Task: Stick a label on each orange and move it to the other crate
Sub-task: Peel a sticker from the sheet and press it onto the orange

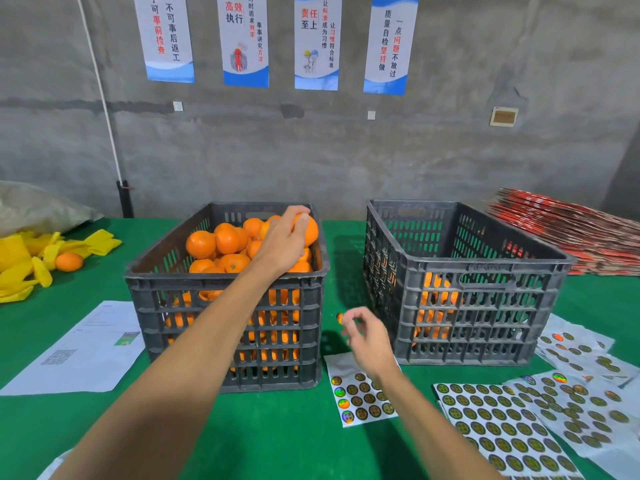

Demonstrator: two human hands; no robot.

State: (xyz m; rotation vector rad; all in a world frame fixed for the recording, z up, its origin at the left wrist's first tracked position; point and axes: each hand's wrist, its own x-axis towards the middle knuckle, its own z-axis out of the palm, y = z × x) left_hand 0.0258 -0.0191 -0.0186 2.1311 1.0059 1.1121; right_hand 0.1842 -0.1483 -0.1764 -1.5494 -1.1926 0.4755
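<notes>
while the orange sits at the top of the heap in the full crate, the left hand curls its fingers round it. the right hand hovers between the two crates, pinching a small round label at its fingertips. the other crate holds a few oranges. sticker sheets lie on the green table.

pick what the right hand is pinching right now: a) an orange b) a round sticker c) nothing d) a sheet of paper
b: the right hand pinches a small round sticker at its fingertips, raised above the sticker sheet, while the left hand grips an orange in the full crate.
</notes>
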